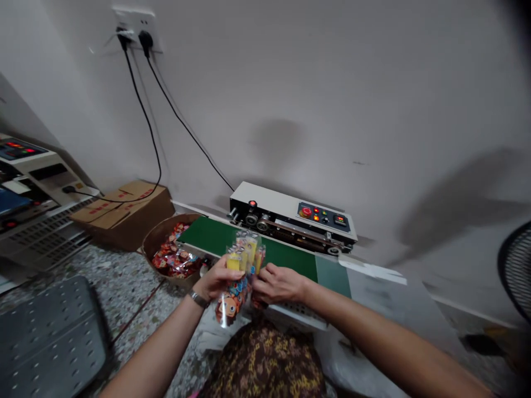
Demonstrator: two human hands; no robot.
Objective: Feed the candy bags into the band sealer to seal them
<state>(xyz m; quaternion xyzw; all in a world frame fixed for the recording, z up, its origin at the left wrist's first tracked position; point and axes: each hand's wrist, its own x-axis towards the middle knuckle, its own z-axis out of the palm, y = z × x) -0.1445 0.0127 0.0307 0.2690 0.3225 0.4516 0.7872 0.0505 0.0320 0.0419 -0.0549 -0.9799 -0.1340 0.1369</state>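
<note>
My left hand (214,280), with a metal band on its wrist, is closed around a small bunch of clear plastic packets (231,305). Printed cartoon figures and yellow pieces show through the film. At the bunch's right side, the curled fingers of my right hand (279,283) grip a packet; its lower part is mostly hidden. Both hands are in front of the green conveyor belt (207,232) of a band sealing machine (286,203). The packets' upper ends overlap the belt in view, and I cannot tell whether they touch it.
Left of the belt stands a round bin (148,243) holding several similar colourful packets. Behind it is a cardboard box (120,213), with a second machine (45,171) further left. A grey perforated stool (53,337) is at lower left. Black cords (182,121) hang from a wall socket. A fan (516,271) stands right.
</note>
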